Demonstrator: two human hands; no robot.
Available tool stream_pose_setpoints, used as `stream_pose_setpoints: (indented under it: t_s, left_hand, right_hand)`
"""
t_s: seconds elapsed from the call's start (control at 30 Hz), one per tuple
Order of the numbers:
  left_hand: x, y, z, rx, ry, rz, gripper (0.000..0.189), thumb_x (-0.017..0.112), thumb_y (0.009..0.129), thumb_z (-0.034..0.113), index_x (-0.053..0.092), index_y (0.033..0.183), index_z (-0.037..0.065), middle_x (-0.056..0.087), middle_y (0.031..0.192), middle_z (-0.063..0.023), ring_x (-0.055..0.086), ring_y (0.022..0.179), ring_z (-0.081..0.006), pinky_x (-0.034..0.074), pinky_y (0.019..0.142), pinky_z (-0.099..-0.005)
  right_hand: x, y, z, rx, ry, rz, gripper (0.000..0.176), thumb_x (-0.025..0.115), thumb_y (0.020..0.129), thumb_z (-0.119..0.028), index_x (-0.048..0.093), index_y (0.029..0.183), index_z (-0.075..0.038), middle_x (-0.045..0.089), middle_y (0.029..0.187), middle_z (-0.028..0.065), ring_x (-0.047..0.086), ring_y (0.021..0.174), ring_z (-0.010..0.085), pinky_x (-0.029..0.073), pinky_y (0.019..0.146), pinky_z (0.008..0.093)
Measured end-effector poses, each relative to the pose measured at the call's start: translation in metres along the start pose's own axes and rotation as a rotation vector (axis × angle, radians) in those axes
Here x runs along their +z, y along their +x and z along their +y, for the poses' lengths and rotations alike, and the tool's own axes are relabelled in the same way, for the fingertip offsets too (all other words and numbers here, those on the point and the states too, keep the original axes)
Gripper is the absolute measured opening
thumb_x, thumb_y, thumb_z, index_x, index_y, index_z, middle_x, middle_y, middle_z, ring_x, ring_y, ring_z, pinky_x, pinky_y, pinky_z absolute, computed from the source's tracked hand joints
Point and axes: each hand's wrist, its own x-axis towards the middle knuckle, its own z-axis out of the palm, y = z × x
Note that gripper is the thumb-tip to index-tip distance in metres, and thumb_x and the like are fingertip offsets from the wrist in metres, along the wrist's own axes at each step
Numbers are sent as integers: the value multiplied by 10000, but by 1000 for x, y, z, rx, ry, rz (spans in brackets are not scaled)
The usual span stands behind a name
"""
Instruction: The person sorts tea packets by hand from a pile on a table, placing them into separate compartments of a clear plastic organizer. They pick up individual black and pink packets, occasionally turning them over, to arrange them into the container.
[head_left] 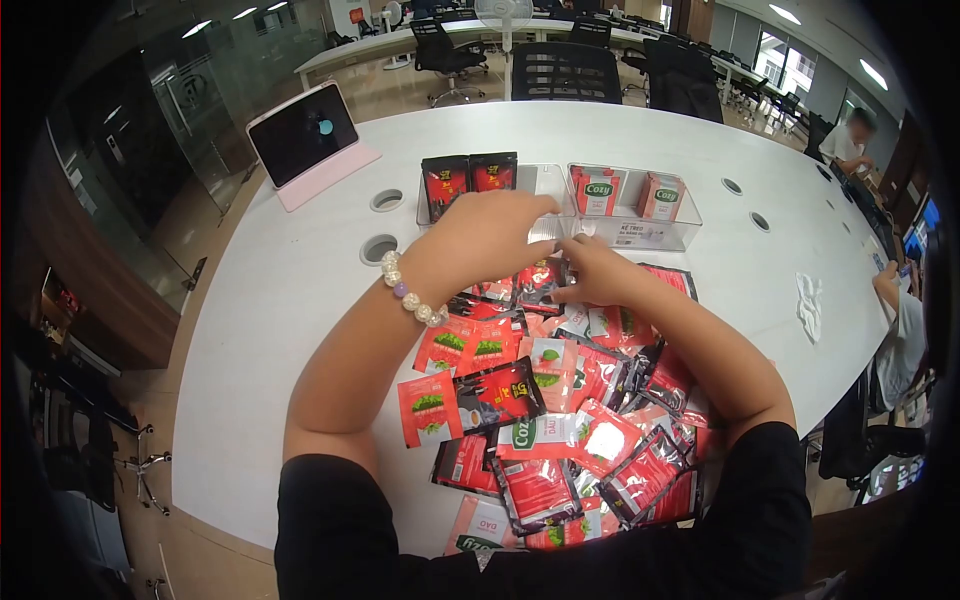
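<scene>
My left hand (490,235), with a beaded bracelet at the wrist, reaches over the front of the left clear tray (545,180), its thumb and forefinger apart. Close beside it, my right hand (597,272) is curled, thumb and fingers at the right edge of a black-and-red sachet (538,285). Below both hands spreads a loose pile of pink Cozy sachets (548,368) and black-and-red sachets (498,393). Two black-and-red sachets (493,172) stand upright in the left tray, partly hidden by my left hand.
Pink Cozy sachets (597,190) stand in the right clear tray (650,237), which has a printed label in front. A tablet in a pink case (305,135) stands at the left. Crumpled white plastic (808,308) lies on the right. A person (850,140) sits at the far right.
</scene>
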Motion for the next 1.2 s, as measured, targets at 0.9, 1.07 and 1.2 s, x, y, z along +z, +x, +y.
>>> stream_pose_setpoints:
  t_s: [0.9, 1.07, 1.2]
  left_hand:
    - [-13, 8, -115, -401, 49, 246, 220, 644, 800, 140, 646, 1008, 70, 677, 948, -127, 643, 892, -306, 499, 767, -374]
    - [24, 5, -138, -362, 264, 234, 229, 687, 778, 184, 629, 982, 95, 647, 939, -81, 626, 882, -277, 455, 761, -418]
    - [22, 6, -130, -396, 310, 232, 341, 722, 743, 161, 603, 1060, 119, 624, 984, -63, 624, 925, -256, 458, 804, -399]
  right_hand:
    - [-64, -13, 10, -148, 892, 469, 326, 595, 899, -140, 530, 1213, -82, 571, 991, 24, 534, 839, 81, 450, 773, 249]
    - [-74, -34, 9, 41, 213, -88, 338, 638, 840, -164, 575, 1164, -92, 644, 968, 73, 604, 893, 164, 485, 777, 312]
    - [-44, -30, 17, 137, -121, -162, 389, 682, 777, -219, 600, 1136, -93, 670, 966, 144, 652, 843, 268, 511, 739, 370]
